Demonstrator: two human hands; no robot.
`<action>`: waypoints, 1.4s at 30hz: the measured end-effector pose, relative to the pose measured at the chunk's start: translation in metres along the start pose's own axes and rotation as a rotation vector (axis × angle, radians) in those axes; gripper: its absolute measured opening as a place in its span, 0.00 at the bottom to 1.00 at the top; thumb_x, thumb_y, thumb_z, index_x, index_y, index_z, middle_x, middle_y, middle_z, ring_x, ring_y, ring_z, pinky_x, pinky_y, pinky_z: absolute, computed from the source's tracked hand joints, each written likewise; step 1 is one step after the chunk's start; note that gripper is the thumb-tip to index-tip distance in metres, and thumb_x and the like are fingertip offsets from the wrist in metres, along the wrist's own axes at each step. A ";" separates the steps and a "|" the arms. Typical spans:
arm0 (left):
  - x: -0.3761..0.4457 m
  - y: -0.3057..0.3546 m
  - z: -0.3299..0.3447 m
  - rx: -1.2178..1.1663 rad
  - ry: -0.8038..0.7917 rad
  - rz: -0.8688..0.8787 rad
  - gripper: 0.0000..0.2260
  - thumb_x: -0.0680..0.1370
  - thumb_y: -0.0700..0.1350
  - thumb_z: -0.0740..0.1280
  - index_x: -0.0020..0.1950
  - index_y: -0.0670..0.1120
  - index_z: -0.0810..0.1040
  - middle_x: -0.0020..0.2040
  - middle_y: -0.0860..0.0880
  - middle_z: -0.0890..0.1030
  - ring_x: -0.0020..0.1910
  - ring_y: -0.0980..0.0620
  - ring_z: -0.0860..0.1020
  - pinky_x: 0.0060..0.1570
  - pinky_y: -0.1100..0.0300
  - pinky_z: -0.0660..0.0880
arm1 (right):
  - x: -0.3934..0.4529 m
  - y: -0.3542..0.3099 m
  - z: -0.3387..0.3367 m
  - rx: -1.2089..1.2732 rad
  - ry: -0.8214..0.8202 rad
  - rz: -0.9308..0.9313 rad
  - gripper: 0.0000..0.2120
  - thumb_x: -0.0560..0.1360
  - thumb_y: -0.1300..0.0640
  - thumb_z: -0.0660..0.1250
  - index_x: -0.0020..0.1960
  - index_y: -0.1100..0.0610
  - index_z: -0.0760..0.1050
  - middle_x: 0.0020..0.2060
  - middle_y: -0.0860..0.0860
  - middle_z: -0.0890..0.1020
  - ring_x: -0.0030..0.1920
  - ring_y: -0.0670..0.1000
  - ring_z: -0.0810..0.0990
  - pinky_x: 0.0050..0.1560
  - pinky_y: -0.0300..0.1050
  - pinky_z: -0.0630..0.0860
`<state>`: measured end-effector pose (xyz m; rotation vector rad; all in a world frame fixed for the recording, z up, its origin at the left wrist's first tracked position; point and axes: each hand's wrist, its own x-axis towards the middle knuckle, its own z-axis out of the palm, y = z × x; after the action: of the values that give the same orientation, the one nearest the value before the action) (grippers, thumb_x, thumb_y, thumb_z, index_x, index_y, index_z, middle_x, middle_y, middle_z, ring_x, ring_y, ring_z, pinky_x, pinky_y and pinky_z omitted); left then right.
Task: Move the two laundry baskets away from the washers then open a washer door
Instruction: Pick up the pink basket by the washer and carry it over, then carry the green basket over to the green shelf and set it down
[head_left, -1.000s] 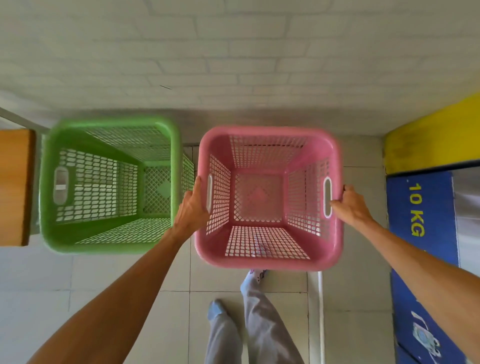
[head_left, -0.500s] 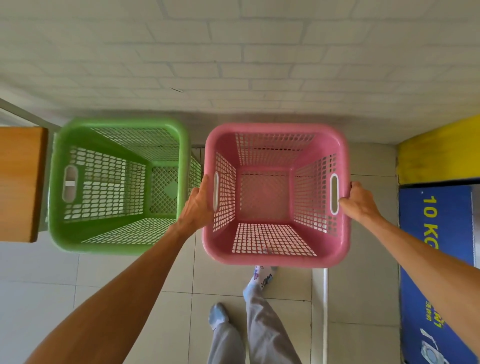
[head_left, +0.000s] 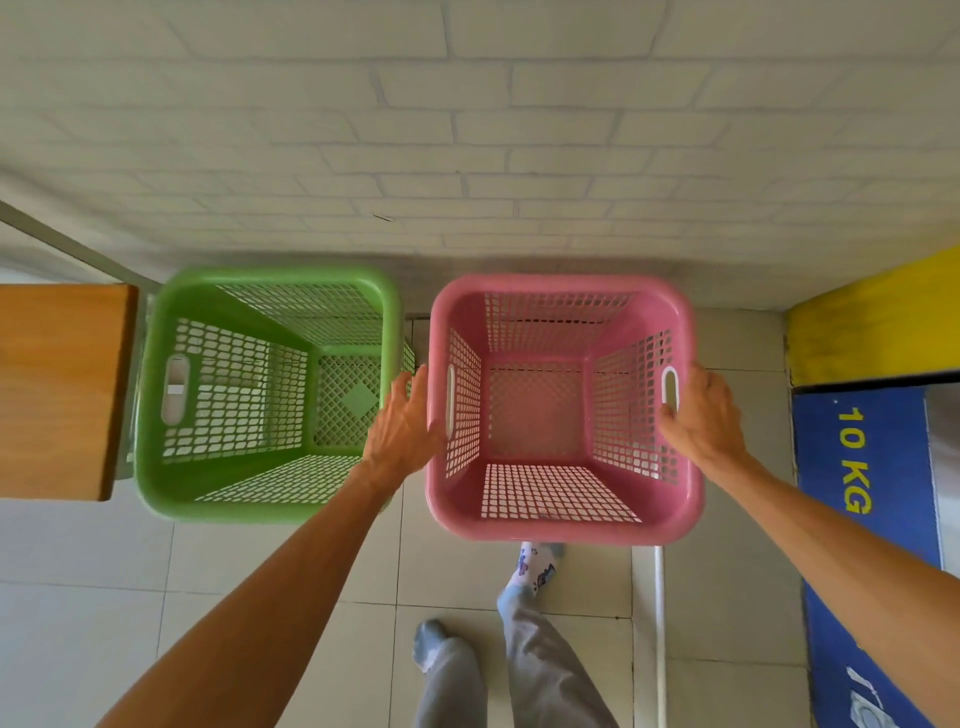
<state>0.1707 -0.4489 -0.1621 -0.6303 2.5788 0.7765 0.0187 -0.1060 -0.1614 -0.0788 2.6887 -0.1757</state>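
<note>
The pink laundry basket stands empty on the tiled floor near the white brick wall. Just to its left sits the empty green laundry basket. My left hand lies flat against the pink basket's left side, fingers spread and pointing up, gripping nothing. My right hand rests against the right rim beside the handle slot, fingers stretched out and the thumb touching the rim. A blue washer front marked "10 KG" is at the right edge; its door is out of view.
A wooden table top sits left of the green basket. A yellow panel tops the washer at right. My legs in grey trousers and socks stand just behind the pink basket. A white pipe runs along the floor.
The pink basket moved toward the wall and settled beside the green one. Both hands went from curled grips on its handles to loosened, outstretched fingers.
</note>
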 end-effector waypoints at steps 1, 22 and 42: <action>-0.002 -0.004 -0.007 0.039 0.018 0.017 0.32 0.76 0.46 0.67 0.76 0.49 0.56 0.73 0.37 0.65 0.66 0.35 0.73 0.57 0.39 0.77 | -0.004 -0.008 -0.003 -0.017 -0.012 -0.022 0.31 0.74 0.56 0.73 0.71 0.62 0.65 0.61 0.64 0.76 0.61 0.64 0.77 0.57 0.61 0.79; -0.072 -0.268 -0.173 0.078 0.000 -0.268 0.41 0.75 0.55 0.69 0.81 0.45 0.52 0.79 0.36 0.57 0.76 0.34 0.61 0.71 0.37 0.65 | -0.096 -0.306 0.024 -0.097 -0.100 -0.298 0.29 0.77 0.53 0.68 0.74 0.63 0.66 0.66 0.63 0.74 0.63 0.65 0.77 0.59 0.61 0.77; 0.021 -0.379 -0.159 -0.156 0.097 -0.241 0.38 0.79 0.39 0.64 0.81 0.49 0.43 0.63 0.34 0.71 0.50 0.39 0.77 0.44 0.41 0.80 | -0.068 -0.397 0.133 0.090 -0.199 0.109 0.44 0.78 0.61 0.66 0.82 0.58 0.40 0.71 0.71 0.66 0.49 0.62 0.83 0.51 0.63 0.81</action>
<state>0.3129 -0.8325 -0.2075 -1.0278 2.4803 0.8897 0.1487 -0.5080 -0.1976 0.0744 2.4758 -0.2411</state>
